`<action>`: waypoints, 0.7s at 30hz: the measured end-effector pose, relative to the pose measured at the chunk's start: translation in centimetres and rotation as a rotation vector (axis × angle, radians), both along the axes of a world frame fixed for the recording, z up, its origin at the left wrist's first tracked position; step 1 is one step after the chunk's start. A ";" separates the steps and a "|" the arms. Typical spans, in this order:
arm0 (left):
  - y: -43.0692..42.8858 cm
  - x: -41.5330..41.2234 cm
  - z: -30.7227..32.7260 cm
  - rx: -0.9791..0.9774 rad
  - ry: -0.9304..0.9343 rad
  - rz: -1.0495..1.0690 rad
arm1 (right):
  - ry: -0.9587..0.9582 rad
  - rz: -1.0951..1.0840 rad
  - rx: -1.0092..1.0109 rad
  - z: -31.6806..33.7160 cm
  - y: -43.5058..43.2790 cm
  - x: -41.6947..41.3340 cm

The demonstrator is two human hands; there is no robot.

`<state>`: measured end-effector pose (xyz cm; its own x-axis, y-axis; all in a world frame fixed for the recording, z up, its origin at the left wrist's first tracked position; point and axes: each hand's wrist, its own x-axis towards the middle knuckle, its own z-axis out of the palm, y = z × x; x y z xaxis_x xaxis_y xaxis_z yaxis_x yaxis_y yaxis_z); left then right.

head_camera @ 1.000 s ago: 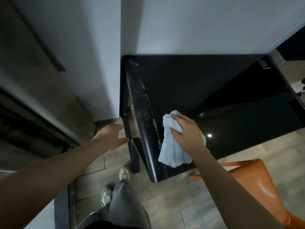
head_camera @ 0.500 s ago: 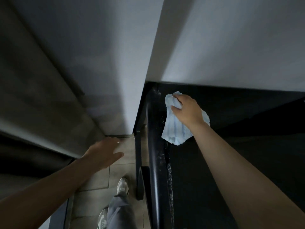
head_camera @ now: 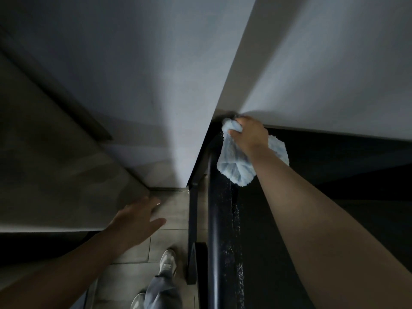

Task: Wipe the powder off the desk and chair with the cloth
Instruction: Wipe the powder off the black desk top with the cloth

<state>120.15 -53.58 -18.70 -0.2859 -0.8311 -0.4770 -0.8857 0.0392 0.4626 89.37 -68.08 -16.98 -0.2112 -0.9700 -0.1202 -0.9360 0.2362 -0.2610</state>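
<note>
A black desk (head_camera: 312,219) fills the lower right, its rounded left edge running toward me. White powder (head_camera: 234,219) speckles the top along that edge. My right hand (head_camera: 249,134) grips a light blue cloth (head_camera: 234,161) and presses it onto the desk's far left corner, against the wall. The cloth's loose end trails back toward me. My left hand (head_camera: 138,219) hovers over the floor left of the desk, fingers spread and holding nothing. The chair is out of view.
A white wall (head_camera: 323,63) stands behind the desk, and a wall corner (head_camera: 178,108) juts out to its left. Grey floor tiles (head_camera: 169,221) lie beside the desk's black leg (head_camera: 192,219). My shoes (head_camera: 167,262) stand close to the desk.
My right hand has slid the cloth along the desk's left edge from the near end to the far corner. The view has moved closer, and the orange chair has left the frame.
</note>
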 end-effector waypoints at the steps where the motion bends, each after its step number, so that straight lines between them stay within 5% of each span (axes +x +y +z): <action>1: 0.0 0.0 -0.2 0.002 -0.008 -0.002 | 0.008 0.006 0.009 -0.4 0.0 0.1; 21: 1.4 0.7 0.5 0.045 -0.026 -0.011 | 0.014 0.103 0.051 -0.9 6.8 0.8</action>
<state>120.86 -52.13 -18.20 -0.2820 -0.8056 -0.5211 -0.8972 0.0289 0.4408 90.15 -61.29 -17.88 -0.1125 -0.9794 -0.1678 -0.9595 0.1510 -0.2378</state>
